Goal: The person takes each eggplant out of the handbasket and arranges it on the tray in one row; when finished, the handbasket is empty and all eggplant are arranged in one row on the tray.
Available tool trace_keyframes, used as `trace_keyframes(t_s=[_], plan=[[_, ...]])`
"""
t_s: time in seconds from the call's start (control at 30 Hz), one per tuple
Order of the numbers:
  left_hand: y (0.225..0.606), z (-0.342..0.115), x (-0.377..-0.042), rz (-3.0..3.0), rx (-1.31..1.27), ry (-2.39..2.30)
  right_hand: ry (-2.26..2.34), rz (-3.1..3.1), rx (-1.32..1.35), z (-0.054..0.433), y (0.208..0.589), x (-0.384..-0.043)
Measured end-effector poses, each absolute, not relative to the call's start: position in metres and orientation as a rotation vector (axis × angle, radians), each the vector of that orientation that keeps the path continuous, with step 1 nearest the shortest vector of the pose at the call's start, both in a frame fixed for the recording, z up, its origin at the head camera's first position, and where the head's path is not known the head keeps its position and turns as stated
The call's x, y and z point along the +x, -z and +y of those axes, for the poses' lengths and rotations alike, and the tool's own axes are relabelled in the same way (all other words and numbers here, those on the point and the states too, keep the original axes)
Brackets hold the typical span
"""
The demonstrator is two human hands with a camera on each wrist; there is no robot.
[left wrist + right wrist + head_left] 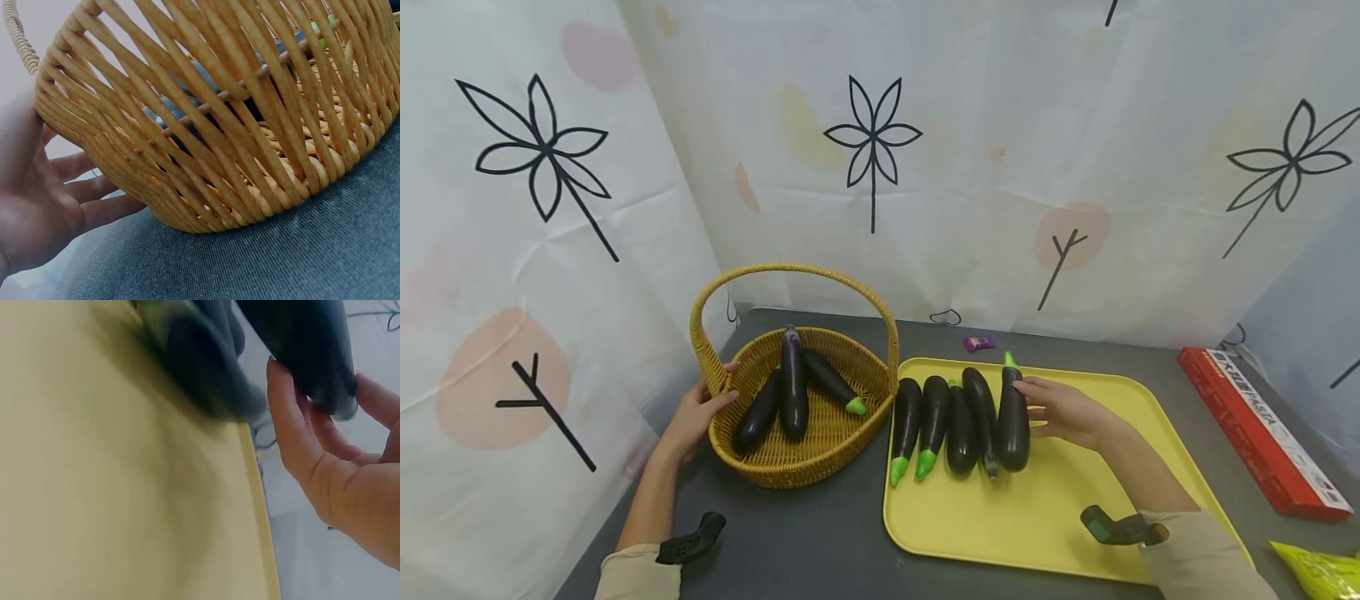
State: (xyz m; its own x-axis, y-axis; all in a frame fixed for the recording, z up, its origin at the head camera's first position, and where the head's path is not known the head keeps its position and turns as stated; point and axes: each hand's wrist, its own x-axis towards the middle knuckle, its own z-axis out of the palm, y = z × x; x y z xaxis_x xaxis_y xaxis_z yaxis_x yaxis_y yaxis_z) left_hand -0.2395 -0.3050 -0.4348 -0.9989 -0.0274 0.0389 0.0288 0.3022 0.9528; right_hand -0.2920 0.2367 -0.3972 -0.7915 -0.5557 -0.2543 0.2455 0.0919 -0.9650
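My left hand (691,417) holds the side of a yellow wicker basket (790,477) near the foot of its handle. In the left wrist view its fingers lie along the outside of the weave. Three eggplants rest inside, among them a dark purple one (793,392) on top. On the right, my right hand (1067,410) pinches an eggplant (1013,429) by its side, between thumb and fingers. In the right wrist view this eggplant (312,356) appears raised off the yellow tray (1000,533). Several more eggplants (961,437) lie side by side at the tray's left.
A red pasta box (1255,442) lies right of the tray. Near the bottom right corner is a yellow-green packet (1322,575). A small purple wrapper (979,343) sits behind the tray on the grey table (805,542). Patterned curtains (962,167) enclose the back and sides.
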Motion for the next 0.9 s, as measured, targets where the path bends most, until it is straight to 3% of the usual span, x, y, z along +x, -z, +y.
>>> trace_keyframes(t_s=[0.47, 0.9], plan=[[0.435, -0.305, -0.238, -2.507, 0.001, 1.821, 1.565, 2.037, -0.139, 0.242, 0.424, -0.307], [0.435, -0.306, -0.24, -2.502, 0.02, 1.834, 1.455, 2.214, -0.117, 0.229, 0.421, -0.307]])
